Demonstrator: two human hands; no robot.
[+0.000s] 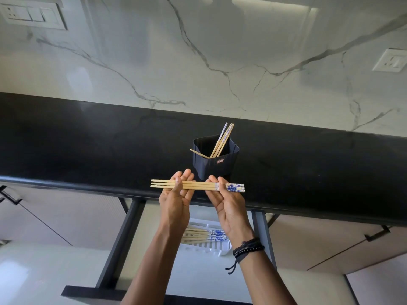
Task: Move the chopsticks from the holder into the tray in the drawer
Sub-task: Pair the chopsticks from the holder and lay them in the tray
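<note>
A bundle of chopsticks (198,186) lies level across both upturned palms, plain tips poking out past the left hand, blue-patterned ends over the right fingers. The left hand (176,195) pinches it, thumb laid over the top, fingers fairly straight underneath. The right hand (229,204) cradles the patterned end, thumb tucked against the far side. Just beyond the right thumb stands the dark holder (214,160) on the black counter (88,139), a few leftover sticks (221,139) leaning inside it, one lying low toward its left rim. Below both wrists the drawer (123,238) is open, and between the forearms shows the white tray (207,246) with stored chopsticks (204,235) lying side by side. Dark bands (247,249) wrap the right wrist.
</note>
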